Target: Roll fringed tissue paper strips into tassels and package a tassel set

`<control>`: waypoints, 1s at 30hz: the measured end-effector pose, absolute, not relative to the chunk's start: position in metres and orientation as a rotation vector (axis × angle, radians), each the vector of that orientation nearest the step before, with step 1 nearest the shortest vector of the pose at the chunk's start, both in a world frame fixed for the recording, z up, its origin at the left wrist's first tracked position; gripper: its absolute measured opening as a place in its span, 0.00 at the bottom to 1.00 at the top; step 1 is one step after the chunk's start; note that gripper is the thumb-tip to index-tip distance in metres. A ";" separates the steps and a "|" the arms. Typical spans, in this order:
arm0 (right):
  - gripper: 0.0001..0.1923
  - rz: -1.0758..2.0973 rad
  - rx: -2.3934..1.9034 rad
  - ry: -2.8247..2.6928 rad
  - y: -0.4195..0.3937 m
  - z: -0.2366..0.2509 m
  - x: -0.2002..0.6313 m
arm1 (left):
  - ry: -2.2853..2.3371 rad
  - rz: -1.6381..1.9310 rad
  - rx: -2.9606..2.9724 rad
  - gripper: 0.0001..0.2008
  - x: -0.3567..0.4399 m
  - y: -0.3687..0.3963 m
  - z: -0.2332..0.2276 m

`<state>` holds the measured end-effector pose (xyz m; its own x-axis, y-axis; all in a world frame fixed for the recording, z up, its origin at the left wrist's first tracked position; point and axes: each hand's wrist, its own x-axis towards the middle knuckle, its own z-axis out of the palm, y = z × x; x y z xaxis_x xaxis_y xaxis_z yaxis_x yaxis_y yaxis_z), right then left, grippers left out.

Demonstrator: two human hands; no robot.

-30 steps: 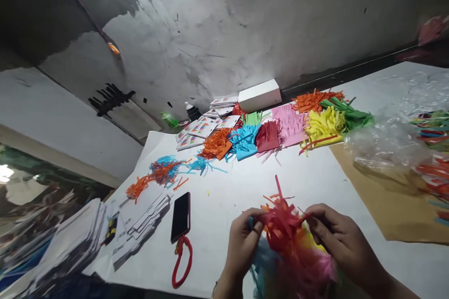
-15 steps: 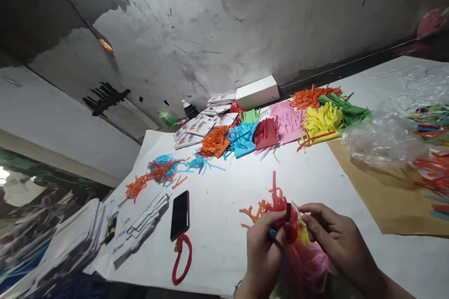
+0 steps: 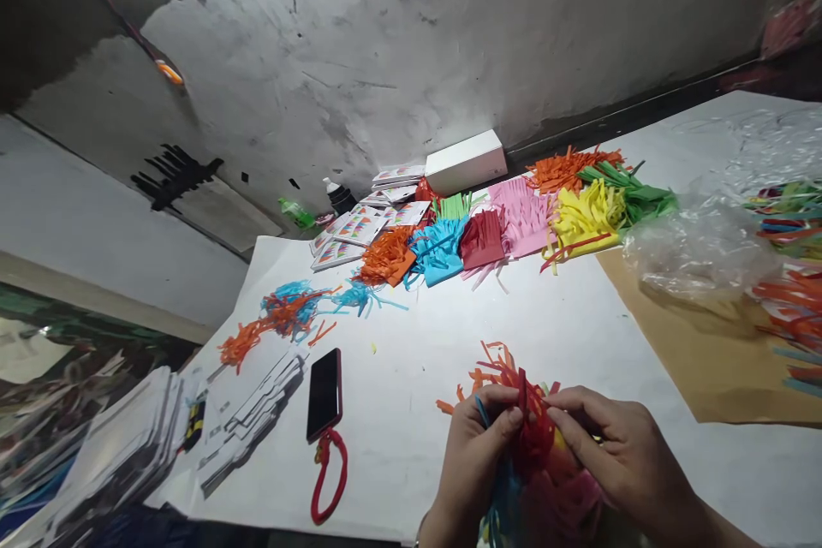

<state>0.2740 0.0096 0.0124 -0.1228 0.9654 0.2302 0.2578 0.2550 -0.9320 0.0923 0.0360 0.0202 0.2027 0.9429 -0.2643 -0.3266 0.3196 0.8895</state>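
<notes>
My left hand [image 3: 472, 458] is closed, its thumb and fingers pinching a red tissue-paper tassel [image 3: 534, 437] near the table's front edge. Blue fringed paper [image 3: 504, 492] hangs down beside that hand. From the right, my right hand [image 3: 616, 437] is also closed, thumb and forefinger pinching the red strips. Orange fringe [image 3: 493, 366] spreads out behind the fingertips. Bits of yellow show between the hands, and a reddish-pink bunch [image 3: 558, 505] hangs below, partly hidden.
Folded fringed papers in orange [image 3: 385, 255], blue [image 3: 442, 248], dark red [image 3: 481, 240], pink [image 3: 523, 218] and yellow [image 3: 587, 214] line the back. A phone [image 3: 324, 394] with a red strap lies left. Clear plastic bags [image 3: 703, 248] rest on brown paper [image 3: 668, 342] at right.
My hands have come closer together around the red paper, and the right fingers now pinch its strips. More blue fringe shows below my left hand. The view has shifted slightly.
</notes>
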 end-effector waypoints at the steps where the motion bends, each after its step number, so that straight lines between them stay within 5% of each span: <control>1: 0.14 0.934 -1.176 -1.590 0.009 0.012 0.274 | 0.982 1.030 0.824 0.15 0.091 0.036 0.019; 10: 0.14 0.956 -1.187 -1.664 0.009 0.025 0.278 | 1.039 1.064 1.674 0.05 0.085 0.031 0.025; 25: 0.33 1.889 -0.973 -0.980 0.009 0.013 0.277 | 0.857 1.045 1.873 0.12 0.082 0.030 0.024; 30: 0.33 1.941 -0.864 -0.834 0.008 0.003 0.275 | 0.848 1.068 1.944 0.21 0.083 0.028 0.024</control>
<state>0.2754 0.0076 0.0034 -0.4160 0.8728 -0.2552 -0.4159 -0.4321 -0.8002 0.0834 0.0284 0.0240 0.4326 0.8149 0.3858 0.1909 -0.5010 0.8441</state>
